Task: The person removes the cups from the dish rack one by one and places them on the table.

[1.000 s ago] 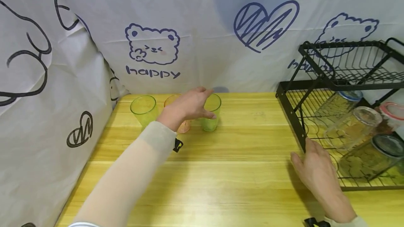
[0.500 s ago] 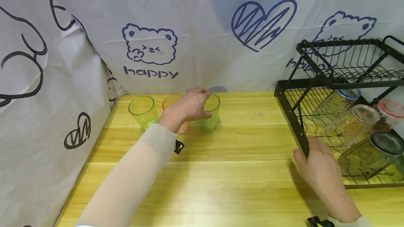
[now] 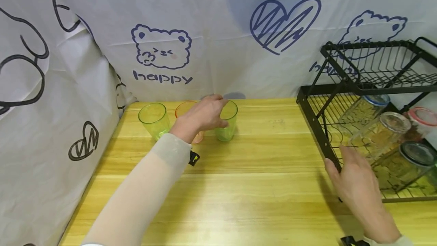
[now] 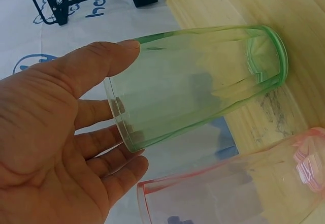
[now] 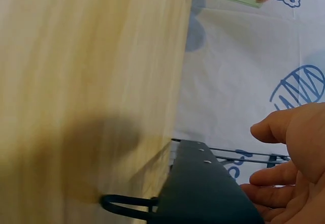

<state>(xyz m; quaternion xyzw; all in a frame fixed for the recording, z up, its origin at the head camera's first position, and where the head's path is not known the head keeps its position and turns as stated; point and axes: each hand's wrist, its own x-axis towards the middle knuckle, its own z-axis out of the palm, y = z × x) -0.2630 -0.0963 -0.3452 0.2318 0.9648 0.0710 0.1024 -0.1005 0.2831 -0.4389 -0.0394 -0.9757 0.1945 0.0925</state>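
My left hand (image 3: pixel 206 113) is at the rim of a clear green cup (image 3: pixel 228 128), the rightmost of three standing at the back of the table. In the left wrist view the thumb lies along one side of this green cup (image 4: pixel 193 82), and the fingers curl round its mouth on the other side. A pink-orange cup (image 3: pixel 198 136) stands beside it, partly hidden by the hand. Farther left is a yellow-green cup (image 3: pixel 154 119). My right hand (image 3: pixel 358 181), holding nothing, hovers by the front left of a black wire rack (image 3: pixel 312 119), thumb and fingers apart.
On the rack's lower shelf lie several clear jars, among them a blue-lidded jar (image 3: pixel 365 111), a red-lidded jar (image 3: pixel 418 124) and a dark-lidded jar (image 3: pixel 399 166). A printed white cloth (image 3: pixel 225 56) hangs behind and left of the wooden table (image 3: pixel 239 200).
My right hand has moved a little right and away from the rack's left side rail. The left hand stays at the green cup, its thumb slightly closer in. The head view has shifted slightly.
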